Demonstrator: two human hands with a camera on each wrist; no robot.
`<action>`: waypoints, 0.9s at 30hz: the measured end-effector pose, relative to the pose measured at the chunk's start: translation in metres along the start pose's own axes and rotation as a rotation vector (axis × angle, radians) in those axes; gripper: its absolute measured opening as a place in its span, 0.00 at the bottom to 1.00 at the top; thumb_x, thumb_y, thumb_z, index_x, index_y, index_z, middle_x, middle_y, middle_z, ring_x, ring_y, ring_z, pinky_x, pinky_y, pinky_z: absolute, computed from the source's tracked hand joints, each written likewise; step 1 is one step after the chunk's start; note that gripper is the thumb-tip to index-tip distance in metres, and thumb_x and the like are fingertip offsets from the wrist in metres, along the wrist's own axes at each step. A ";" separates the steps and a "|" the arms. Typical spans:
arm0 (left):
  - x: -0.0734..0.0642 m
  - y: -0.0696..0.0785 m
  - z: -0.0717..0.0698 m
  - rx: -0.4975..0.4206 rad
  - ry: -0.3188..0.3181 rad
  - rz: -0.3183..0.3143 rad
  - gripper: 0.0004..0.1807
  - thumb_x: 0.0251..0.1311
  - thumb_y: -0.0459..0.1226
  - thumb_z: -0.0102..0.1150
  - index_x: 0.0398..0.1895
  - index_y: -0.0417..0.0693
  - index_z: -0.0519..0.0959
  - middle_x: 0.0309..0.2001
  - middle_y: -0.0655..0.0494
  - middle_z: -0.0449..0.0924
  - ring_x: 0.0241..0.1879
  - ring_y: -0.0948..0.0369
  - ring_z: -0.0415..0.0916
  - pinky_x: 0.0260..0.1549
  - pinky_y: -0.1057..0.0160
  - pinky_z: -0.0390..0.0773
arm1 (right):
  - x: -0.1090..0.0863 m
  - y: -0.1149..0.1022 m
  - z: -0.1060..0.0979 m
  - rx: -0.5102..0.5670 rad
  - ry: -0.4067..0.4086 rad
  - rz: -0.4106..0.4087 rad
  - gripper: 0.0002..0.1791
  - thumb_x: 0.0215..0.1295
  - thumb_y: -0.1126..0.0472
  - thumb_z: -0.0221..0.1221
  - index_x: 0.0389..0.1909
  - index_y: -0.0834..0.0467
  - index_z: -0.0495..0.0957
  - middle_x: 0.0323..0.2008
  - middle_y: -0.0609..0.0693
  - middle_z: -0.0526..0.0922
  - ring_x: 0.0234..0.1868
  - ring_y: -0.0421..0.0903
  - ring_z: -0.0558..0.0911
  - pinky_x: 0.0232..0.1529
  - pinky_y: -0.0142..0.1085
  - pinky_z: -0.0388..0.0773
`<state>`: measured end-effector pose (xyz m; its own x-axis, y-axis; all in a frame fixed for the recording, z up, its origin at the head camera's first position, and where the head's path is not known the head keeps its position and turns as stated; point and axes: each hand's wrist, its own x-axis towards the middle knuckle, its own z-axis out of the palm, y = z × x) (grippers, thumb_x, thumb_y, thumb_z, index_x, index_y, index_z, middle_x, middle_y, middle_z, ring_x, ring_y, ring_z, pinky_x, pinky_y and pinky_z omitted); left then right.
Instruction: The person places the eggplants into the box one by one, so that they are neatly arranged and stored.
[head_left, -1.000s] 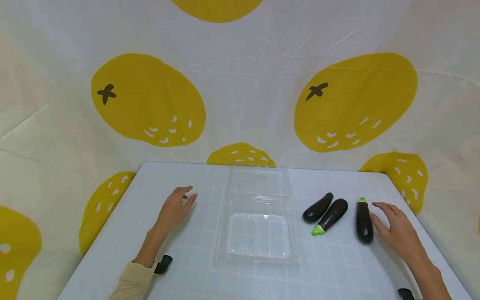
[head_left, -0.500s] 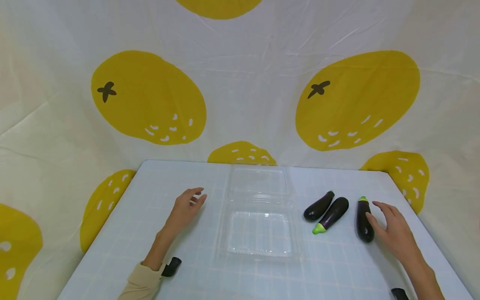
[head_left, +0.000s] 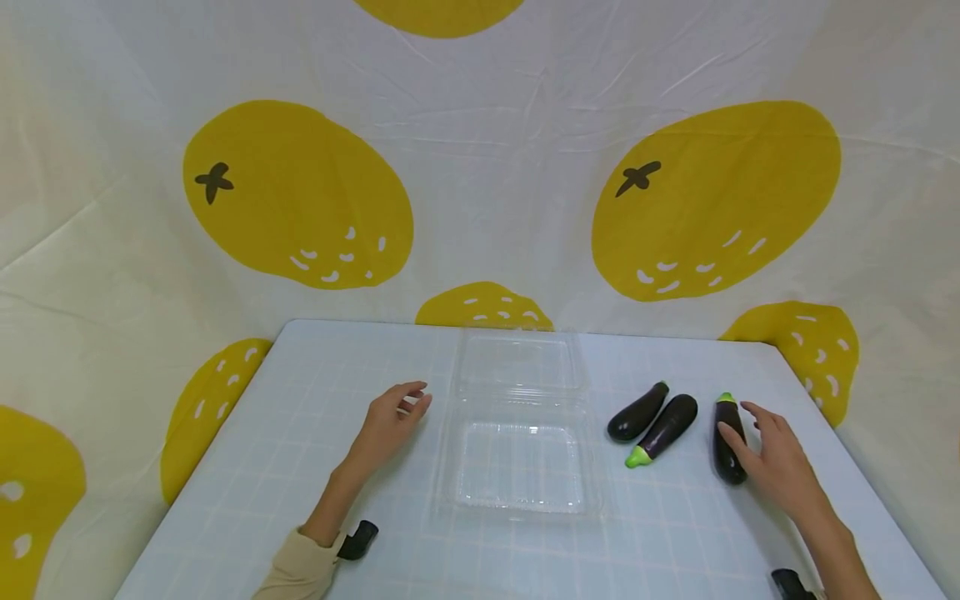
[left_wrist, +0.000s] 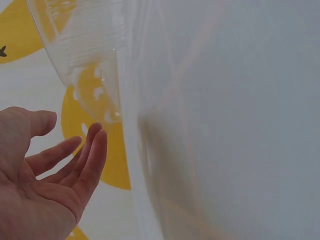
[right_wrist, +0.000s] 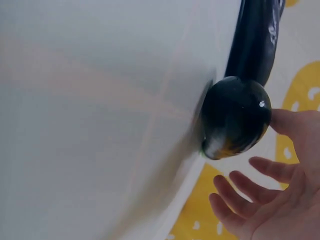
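Three dark purple eggplants lie on the right of the table. The outermost eggplant (head_left: 724, 454) has its green stem end pointing away. My right hand (head_left: 780, 467) is at its right side, thumb reaching over it and fingers spread loosely beyond. In the right wrist view the thumb tip meets the edge of the round end of that eggplant (right_wrist: 235, 117), while the other fingers (right_wrist: 237, 192) stand apart from it. My left hand (head_left: 392, 421) hovers, fingers loosely bent and holding nothing, just left of a clear plastic clamshell container (head_left: 517, 400), which lies with its lid laid back.
Two more eggplants, one (head_left: 637, 414) with its stem end away and one (head_left: 663, 429) with its green end nearer, lie side by side right of the container. A white cloth (head_left: 502, 192) with yellow fruit prints hangs behind the pale checked table (head_left: 660, 542).
My left hand has moved right, closer to the container. My right hand has shifted left, bringing its thumb over the outermost eggplant. The eggplants and container stay where they were.
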<state>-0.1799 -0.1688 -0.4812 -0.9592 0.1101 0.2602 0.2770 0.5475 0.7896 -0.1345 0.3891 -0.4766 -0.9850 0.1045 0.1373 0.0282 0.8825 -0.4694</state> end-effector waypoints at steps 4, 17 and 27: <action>0.000 0.003 0.006 -0.033 -0.013 -0.028 0.19 0.71 0.38 0.64 0.59 0.37 0.81 0.46 0.48 0.84 0.39 0.58 0.82 0.41 0.64 0.83 | 0.001 0.000 0.002 -0.002 -0.018 0.006 0.40 0.77 0.47 0.56 0.71 0.76 0.58 0.60 0.82 0.62 0.57 0.76 0.68 0.52 0.73 0.68; 0.000 0.013 0.023 -0.203 -0.058 -0.107 0.19 0.70 0.38 0.65 0.59 0.37 0.81 0.44 0.49 0.83 0.32 0.57 0.84 0.32 0.68 0.83 | 0.007 -0.005 0.005 -0.015 -0.081 0.078 0.42 0.78 0.45 0.55 0.72 0.76 0.54 0.61 0.84 0.59 0.58 0.77 0.65 0.57 0.74 0.65; 0.001 0.017 0.028 -0.267 -0.076 -0.131 0.19 0.68 0.38 0.67 0.58 0.36 0.82 0.41 0.51 0.84 0.29 0.54 0.83 0.30 0.67 0.82 | 0.005 -0.008 0.008 0.000 -0.057 0.057 0.41 0.76 0.49 0.57 0.70 0.79 0.55 0.60 0.82 0.64 0.55 0.77 0.70 0.54 0.72 0.68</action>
<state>-0.1780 -0.1363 -0.4826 -0.9863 0.1203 0.1126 0.1463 0.3248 0.9344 -0.1412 0.3786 -0.4789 -0.9899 0.1280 0.0608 0.0841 0.8759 -0.4750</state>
